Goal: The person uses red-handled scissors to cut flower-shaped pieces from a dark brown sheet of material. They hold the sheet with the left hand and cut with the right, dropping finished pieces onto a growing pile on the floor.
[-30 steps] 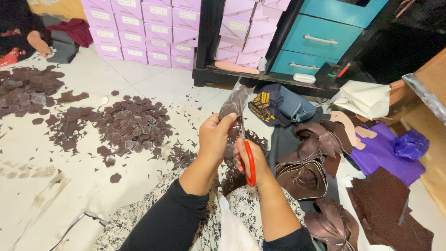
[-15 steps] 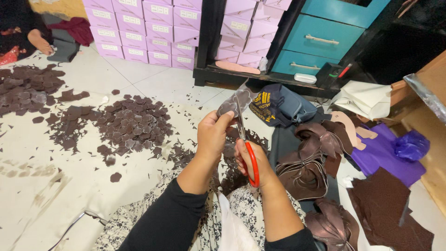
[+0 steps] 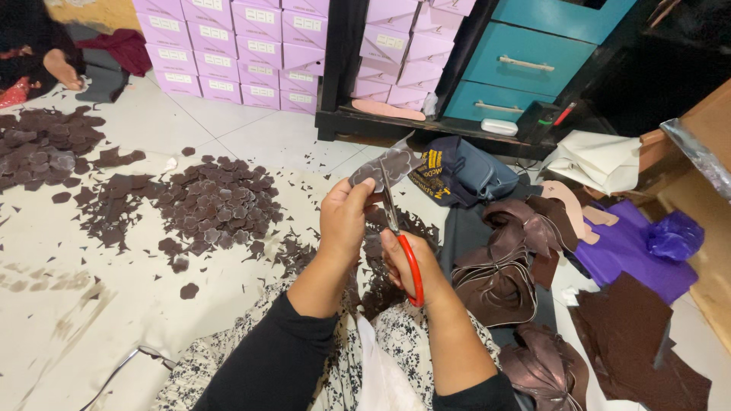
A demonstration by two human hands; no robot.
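The left hand (image 3: 344,221) is pinching a small brown leather piece (image 3: 387,166) tightly between thumb and fingers, holding it up above the lap, while the right hand (image 3: 411,262) is closed around red-handled scissors (image 3: 399,236) whose blades are cutting into it. Because the blades are working just beside the left fingertips (image 3: 364,189), a slip could be nicking them or spoiling the shape.

Stacked lilac boxes (image 3: 228,46) with white labels (image 3: 263,15) stand against the far wall.
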